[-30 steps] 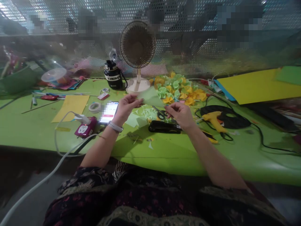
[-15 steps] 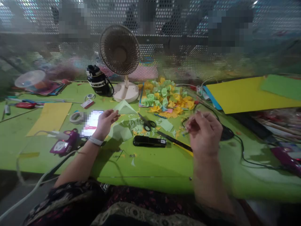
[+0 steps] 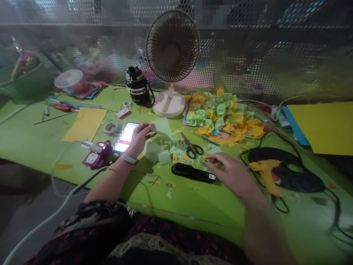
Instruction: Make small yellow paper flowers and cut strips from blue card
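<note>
Across the green desk (image 3: 198,209), I'm pinching pale green paper (image 3: 162,127) in my left grip (image 3: 139,139), while my open right grip (image 3: 228,171) is blurring just beside a black stapler (image 3: 193,173).

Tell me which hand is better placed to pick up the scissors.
Probably the right hand: it looks empty, and its fingertips are close to the scissors, just past the black stapler. The left hand is farther away and is gripping the green paper.

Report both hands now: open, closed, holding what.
Left hand: closed, pinching a sheet of light green paper.
Right hand: open, nothing visibly held.
</note>
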Available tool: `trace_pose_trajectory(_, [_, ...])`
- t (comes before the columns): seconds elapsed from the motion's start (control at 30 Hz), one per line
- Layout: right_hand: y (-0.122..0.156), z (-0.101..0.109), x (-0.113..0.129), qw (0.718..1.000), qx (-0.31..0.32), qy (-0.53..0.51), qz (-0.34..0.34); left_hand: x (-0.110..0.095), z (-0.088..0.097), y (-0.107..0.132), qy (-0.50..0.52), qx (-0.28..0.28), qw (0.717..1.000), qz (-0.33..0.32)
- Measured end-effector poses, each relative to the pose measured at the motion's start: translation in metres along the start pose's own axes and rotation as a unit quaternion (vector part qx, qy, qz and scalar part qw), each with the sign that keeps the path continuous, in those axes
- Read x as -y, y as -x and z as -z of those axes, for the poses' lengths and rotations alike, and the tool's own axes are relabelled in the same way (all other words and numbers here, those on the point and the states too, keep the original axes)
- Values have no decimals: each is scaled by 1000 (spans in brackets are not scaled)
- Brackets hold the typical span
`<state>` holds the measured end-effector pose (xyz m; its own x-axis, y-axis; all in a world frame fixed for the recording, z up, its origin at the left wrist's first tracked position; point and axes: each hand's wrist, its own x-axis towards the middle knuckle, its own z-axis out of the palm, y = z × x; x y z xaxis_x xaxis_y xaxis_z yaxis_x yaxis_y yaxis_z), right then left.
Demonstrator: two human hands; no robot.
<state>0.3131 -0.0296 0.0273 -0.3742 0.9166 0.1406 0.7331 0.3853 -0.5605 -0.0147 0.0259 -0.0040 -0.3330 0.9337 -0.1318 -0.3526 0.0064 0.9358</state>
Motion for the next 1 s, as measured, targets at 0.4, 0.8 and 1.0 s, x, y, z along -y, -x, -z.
trace_pose_trajectory(0.4, [-7, -23, -5, 992, -73, 82, 63, 3, -2, 1, 30, -11, 999, 16])
trace_pose_trajectory(0.8, [-16, -19, 3, 996, -40, 52, 54, 8, 16, -19, -170, -20, 985, -26])
trace_pose_trajectory(1.0, [-16, -13, 13, 998, -48, 0, 34, 24, 31, -34, -266, 2, 961, -77])
